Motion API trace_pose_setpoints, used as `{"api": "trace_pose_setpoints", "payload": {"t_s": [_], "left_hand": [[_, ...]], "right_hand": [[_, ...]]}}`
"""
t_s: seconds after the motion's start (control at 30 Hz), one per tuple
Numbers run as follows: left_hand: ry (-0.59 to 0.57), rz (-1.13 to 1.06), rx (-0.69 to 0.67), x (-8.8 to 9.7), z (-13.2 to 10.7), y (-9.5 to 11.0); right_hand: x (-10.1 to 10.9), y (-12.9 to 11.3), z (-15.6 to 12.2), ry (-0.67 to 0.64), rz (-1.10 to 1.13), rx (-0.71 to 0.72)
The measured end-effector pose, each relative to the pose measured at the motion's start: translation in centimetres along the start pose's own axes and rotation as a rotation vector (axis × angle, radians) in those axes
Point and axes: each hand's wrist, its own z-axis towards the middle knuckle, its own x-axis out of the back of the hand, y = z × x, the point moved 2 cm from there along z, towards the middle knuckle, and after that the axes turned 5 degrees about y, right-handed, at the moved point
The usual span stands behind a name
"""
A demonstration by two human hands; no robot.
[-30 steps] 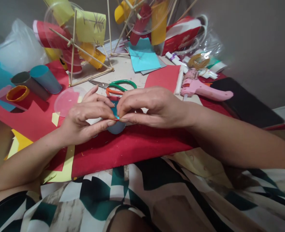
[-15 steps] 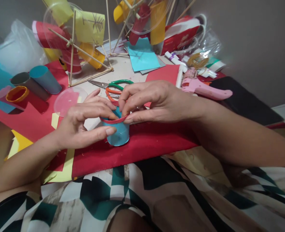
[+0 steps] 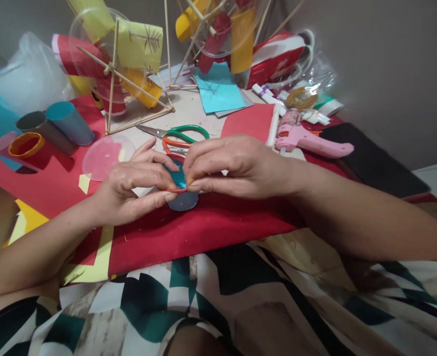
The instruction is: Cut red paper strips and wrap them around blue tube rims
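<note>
A small blue paper cup (image 3: 183,198) with a thin red band round its rim sits between my two hands, just above the red sheet (image 3: 203,227) at the table's near edge. My left hand (image 3: 136,185) pinches the red band on the left, thumb below and fingers above. From the right, my right hand (image 3: 236,165) pinches the same rim, fingers curled over it. Both hands hide most of the cup.
Green-handled scissors (image 3: 177,133) lie just behind the hands, a pink glue gun (image 3: 307,141) to the right. A clear round lid (image 3: 107,155), blue and grey tubes (image 3: 60,123) and an orange ring (image 3: 25,143) lie left. Stick-and-paper wheels (image 3: 118,64) stand behind.
Half a second ago the cup stood more exposed with the red band spread open; now both hands have closed in and pressed the band at the rim, the cup tipped and mostly hidden.
</note>
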Motion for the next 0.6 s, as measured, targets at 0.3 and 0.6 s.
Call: {"api": "trace_pose_setpoints", "payload": {"t_s": [0.3,0.6], "left_hand": [[-0.017,0.171,-0.124,-0.3,0.0,0.8],[0.067,0.294,-0.217,-2.4,-0.4,1.4]], "right_hand": [[0.9,0.3,0.3,0.390,0.050,-0.225],[-0.1,-1.3,0.3,0.219,-0.155,-0.392]]}}
